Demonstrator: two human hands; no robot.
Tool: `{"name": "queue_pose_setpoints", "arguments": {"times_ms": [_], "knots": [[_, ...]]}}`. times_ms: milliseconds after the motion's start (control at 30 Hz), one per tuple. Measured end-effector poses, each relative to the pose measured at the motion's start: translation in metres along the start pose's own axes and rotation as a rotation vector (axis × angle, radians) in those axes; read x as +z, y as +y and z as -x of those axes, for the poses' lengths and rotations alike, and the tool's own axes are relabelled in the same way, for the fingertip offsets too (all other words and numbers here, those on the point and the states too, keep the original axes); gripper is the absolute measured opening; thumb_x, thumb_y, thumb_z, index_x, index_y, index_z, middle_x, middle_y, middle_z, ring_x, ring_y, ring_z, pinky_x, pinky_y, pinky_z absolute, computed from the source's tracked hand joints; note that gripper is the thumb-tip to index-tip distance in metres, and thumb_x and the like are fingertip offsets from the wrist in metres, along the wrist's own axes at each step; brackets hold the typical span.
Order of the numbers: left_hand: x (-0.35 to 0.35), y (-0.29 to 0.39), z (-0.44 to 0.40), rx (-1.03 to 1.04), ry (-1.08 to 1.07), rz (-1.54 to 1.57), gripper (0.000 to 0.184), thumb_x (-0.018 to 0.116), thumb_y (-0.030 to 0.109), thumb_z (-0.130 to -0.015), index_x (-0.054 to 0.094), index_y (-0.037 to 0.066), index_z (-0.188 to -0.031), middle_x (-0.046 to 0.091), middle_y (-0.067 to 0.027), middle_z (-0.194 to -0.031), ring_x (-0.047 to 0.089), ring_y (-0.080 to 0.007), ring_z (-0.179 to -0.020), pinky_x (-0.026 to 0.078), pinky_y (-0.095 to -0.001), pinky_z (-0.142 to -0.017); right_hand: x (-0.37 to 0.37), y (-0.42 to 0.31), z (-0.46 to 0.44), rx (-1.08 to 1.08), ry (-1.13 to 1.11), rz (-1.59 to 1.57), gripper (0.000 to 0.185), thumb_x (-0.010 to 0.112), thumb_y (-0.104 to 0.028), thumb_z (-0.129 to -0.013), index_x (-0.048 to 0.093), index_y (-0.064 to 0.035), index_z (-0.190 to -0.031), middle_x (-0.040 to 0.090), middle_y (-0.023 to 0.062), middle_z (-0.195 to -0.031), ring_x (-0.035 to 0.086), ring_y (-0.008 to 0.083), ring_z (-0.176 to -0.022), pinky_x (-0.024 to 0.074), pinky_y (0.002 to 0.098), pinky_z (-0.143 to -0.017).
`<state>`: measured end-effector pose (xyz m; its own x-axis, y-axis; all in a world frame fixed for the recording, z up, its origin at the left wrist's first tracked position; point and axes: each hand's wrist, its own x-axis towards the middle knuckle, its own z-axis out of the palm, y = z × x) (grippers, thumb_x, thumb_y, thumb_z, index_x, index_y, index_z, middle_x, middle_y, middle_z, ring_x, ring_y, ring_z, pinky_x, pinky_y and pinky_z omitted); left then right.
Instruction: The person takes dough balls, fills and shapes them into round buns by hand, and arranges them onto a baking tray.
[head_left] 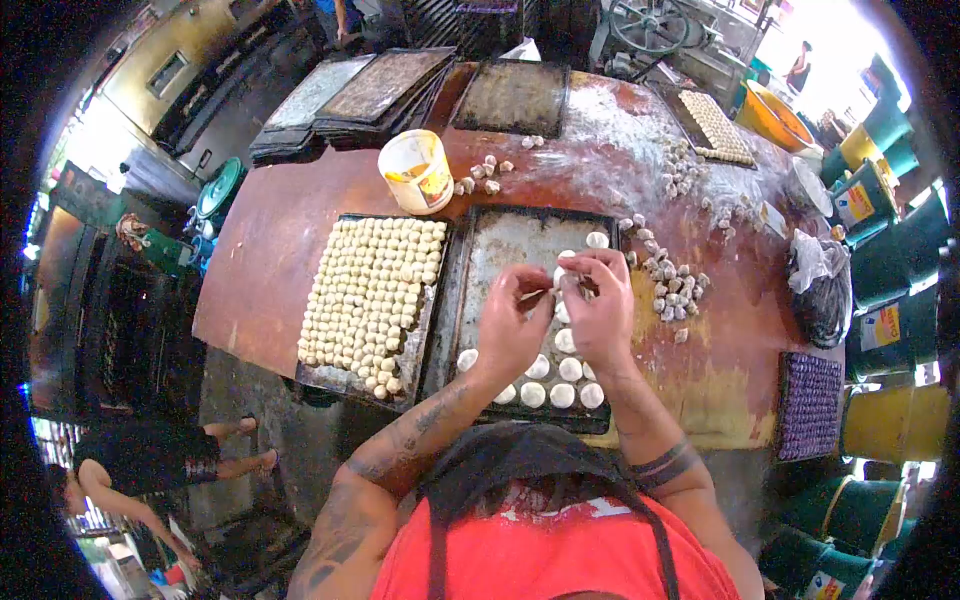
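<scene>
My left hand and my right hand meet above the right side of a dark baking tray. Their fingers are closed in a pinch, tip to tip, around a small white piece of dough that they mostly cover. Flattened white dough rounds lie in rows along the tray's near end and up its right side. Close on the left, another tray holds tightly packed pale dough balls. Small floury brownish lumps are scattered on the table just right of my hands.
A yellow-smeared white bucket stands beyond the trays. Stacked baking trays sit at the far left of the brown table. At right are a dark plastic bag, a tray of purple pieces and several drums. A person bends down at lower left.
</scene>
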<state>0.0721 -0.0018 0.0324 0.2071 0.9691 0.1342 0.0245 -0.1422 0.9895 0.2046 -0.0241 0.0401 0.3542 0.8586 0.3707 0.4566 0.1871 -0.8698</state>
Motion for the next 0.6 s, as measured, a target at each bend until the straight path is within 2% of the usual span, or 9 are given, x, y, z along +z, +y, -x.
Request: {"name": "queue_pose_setpoints", "arguments": {"times_ms": [33, 67, 167, 200, 300, 333, 367, 433, 600], "knots": [[0.004, -0.001, 0.001, -0.097, 0.038, 0.149, 0.018, 0.062, 0.004, -0.095, 0.059, -0.001, -0.113, 0.063, -0.009, -0.113, 0.066, -0.0194, -0.093, 0.055, -0.0306, -0.087, 0.0, -0.002, 0.0, -0.187, 0.045, 0.217, 0.019, 0.067, -0.002, -0.086, 0.072, -0.0062, -0.105, 0.067, 0.0105, -0.102, 0.065, 0.0227, -0.088, 0.0524, 0.0329, -0.082], [0.003, -0.01, -0.007, -0.3, -0.004, 0.546, 0.026, 0.061, 0.004, -0.096, 0.055, -0.001, -0.121, 0.064, -0.0101, -0.11, 0.067, -0.0206, -0.093, 0.056, -0.0318, -0.088, 0.003, 0.005, 0.002, -0.197, 0.007, 0.19, 0.017, 0.069, -0.004, -0.085, 0.074, -0.0082, -0.101, 0.067, 0.0136, -0.111, 0.066, 0.0279, -0.094, 0.0529, 0.0352, -0.083], [-0.021, -0.031, -0.028, -0.68, -0.131, 0.848, 0.027, 0.061, 0.002, -0.096, 0.055, -0.003, -0.122, 0.065, -0.011, -0.107, 0.067, -0.0199, -0.092, 0.056, -0.0322, -0.086, 0.002, 0.026, 0.007, -0.272, -0.113, 0.201, 0.017, 0.072, -0.006, -0.083, 0.074, -0.0073, -0.1, 0.065, 0.0136, -0.121, 0.066, 0.0285, -0.103, 0.0534, 0.0378, -0.085], [-0.024, -0.034, -0.034, -0.64, -0.121, 0.821, 0.035, 0.065, 0.002, -0.092, 0.054, -0.003, -0.125, 0.066, -0.0107, -0.105, 0.068, -0.0204, -0.092, 0.056, -0.0319, -0.084, -0.003, 0.025, -0.003, -0.337, -0.178, 0.239, 0.028, 0.077, -0.009, -0.08, 0.07, -0.0071, -0.107, 0.061, 0.013, -0.131, 0.064, 0.0291, -0.111, 0.0532, 0.0391, -0.089], [-0.02, -0.029, -0.033, -0.618, -0.149, 0.554, 0.036, 0.07, 0.002, -0.088, 0.057, -0.003, -0.122, 0.067, -0.0102, -0.106, 0.068, -0.0216, -0.092, 0.056, -0.0315, -0.083, -0.008, 0.013, -0.017, -0.3, -0.262, 0.188, 0.045, 0.083, -0.013, -0.074, 0.063, -0.0073, -0.114, 0.06, 0.0126, -0.133, 0.063, 0.03, -0.113, 0.0523, 0.0408, -0.092], [-0.013, -0.019, -0.029, -0.614, -0.22, 0.732, 0.036, 0.076, 0.006, -0.084, 0.061, 0.0, -0.116, 0.067, -0.0084, -0.107, 0.068, -0.0213, -0.095, 0.055, -0.0332, -0.084, -0.003, 0.028, -0.021, -0.291, -0.444, 0.09, 0.059, 0.088, -0.016, -0.068, 0.057, -0.0082, -0.117, 0.059, 0.0118, -0.135, 0.062, 0.0321, -0.115, 0.0511, 0.0427, -0.094], [-0.007, -0.024, -0.027, -0.632, -0.26, 0.775, 0.036, 0.077, 0.007, -0.083, 0.062, 0.001, -0.115, 0.067, -0.0079, -0.107, 0.067, -0.0207, -0.097, 0.055, -0.0338, -0.085, -0.001, 0.042, -0.022, -0.165, -0.538, -0.064, 0.051, 0.087, -0.013, -0.066, 0.06, -0.0068, -0.109, 0.059, 0.0127, -0.134, 0.062, 0.0347, -0.113, 0.0503, 0.0435, -0.095], [0.003, -0.042, -0.028, -0.655, -0.338, 0.863, 0.034, 0.079, 0.011, -0.082, 0.064, 0.003, -0.112, 0.066, -0.0067, -0.108, 0.066, -0.0197, -0.1, 0.053, -0.0349, -0.088, -0.007, 0.055, -0.033, -0.393, -0.541, -0.013, 0.044, 0.085, -0.008, -0.065, 0.06, -0.0049, -0.101, 0.061, 0.0132, -0.128, 0.062, 0.0348, -0.109, 0.0511, 0.0431, -0.092], [0.018, -0.083, -0.02, -0.8, -0.299, 0.791, 0.036, 0.076, 0.015, -0.087, 0.06, 0.006, -0.118, 0.066, -0.005, -0.104, 0.063, -0.017, -0.093, 0.052, -0.0338, -0.086, 0.008, 0.092, -0.003, -0.045, -0.262, -0.018, 0.038, 0.083, -0.007, -0.066, 0.06, -0.0044, -0.096, 0.064, 0.0099, -0.107, 0.064, 0.0281, -0.102, 0.0514, 0.0404, -0.089]]}}
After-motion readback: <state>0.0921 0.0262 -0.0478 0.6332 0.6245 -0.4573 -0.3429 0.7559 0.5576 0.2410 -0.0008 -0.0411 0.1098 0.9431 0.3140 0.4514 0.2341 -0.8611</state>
